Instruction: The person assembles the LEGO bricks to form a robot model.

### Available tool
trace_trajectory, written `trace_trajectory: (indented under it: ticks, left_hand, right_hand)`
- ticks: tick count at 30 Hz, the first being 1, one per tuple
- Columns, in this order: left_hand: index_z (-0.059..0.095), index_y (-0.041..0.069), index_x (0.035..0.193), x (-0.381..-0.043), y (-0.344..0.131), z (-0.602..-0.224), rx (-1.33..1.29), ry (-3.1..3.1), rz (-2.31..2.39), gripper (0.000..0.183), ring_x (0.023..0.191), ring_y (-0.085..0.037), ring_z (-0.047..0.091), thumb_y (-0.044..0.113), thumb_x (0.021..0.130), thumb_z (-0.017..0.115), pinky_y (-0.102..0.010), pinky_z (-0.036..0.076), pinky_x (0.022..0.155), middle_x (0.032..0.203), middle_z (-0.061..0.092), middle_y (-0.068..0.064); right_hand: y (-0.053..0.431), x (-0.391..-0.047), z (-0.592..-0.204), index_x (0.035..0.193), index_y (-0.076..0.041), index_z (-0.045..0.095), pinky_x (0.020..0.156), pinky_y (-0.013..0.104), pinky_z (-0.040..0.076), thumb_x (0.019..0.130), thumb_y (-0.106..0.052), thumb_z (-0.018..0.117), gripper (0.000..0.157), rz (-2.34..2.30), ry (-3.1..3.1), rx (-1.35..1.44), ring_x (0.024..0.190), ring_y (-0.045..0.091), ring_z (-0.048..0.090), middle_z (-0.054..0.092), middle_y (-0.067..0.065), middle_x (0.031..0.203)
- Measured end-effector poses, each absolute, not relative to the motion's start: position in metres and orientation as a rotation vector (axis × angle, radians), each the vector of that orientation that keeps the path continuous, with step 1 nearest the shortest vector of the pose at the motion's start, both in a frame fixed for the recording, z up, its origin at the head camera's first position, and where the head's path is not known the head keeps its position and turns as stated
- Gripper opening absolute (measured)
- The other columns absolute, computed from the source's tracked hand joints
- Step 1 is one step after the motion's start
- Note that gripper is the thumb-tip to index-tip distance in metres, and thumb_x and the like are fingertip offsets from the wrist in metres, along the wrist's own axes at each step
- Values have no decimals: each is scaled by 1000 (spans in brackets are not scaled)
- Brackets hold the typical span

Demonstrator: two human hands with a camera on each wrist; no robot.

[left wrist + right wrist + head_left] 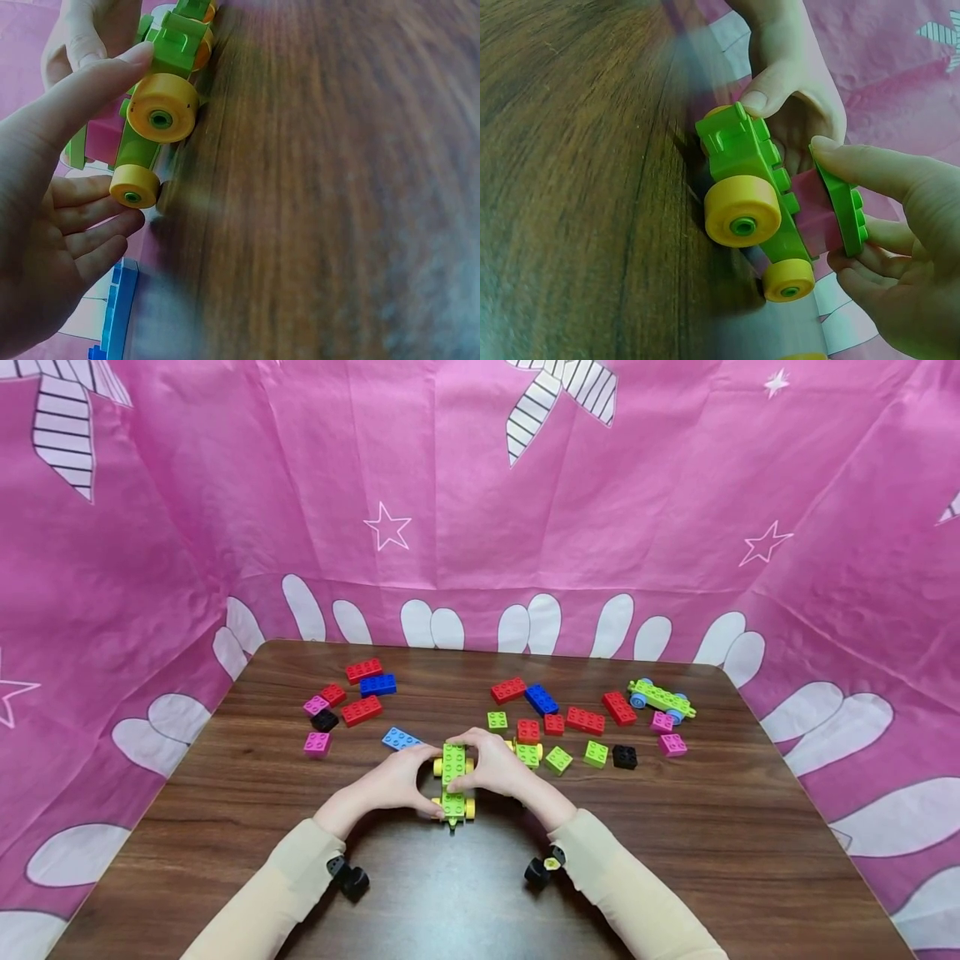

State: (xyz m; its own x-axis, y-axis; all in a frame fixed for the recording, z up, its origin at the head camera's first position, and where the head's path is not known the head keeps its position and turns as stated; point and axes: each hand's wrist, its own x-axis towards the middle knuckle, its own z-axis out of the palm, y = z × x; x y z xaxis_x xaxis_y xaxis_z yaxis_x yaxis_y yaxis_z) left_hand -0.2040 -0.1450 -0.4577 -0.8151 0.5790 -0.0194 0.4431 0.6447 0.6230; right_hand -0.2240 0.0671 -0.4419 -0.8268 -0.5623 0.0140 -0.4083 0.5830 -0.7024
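A lime green toy car base [453, 807] with yellow wheels stands on the table in front of me. My left hand [392, 779] grips it from the left, thumb at its near end by the hitch and fingers along its side. On the base's far half sits a pink brick [815, 210], topped by a thin lime green studded piece [845, 214]. From the right, my right hand [497, 766] pinches that green piece between thumb and fingers. A gap shows between the green piece's thumb-side end and the base below.
A second lime base with yellow wheels [528, 755] is partly hidden behind my right hand. A light blue brick [401, 739] lies beyond my left hand. Several loose bricks lie farther left and right. A lime base with blue wheels [662, 697] stands far right. Pink cloth [480, 527] hangs behind.
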Motion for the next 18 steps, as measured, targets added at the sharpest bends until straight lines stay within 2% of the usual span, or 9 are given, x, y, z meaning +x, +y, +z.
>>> trace_trajectory:
  ticks: [18]
  left_hand:
    - [52, -3, 131, -205, -144, -458, 824, 2648, 919, 89, 120, -29, 53, 46, 66, 86, -48, 44, 101, 128, 58, -14]
  right_hand:
    - [68, -227, -443, 126, -8, 63, 93, 41, 49, 68, -33, 87, 67, -1041, 2608, -829, 109, 21, 58, 63, 7, 117]
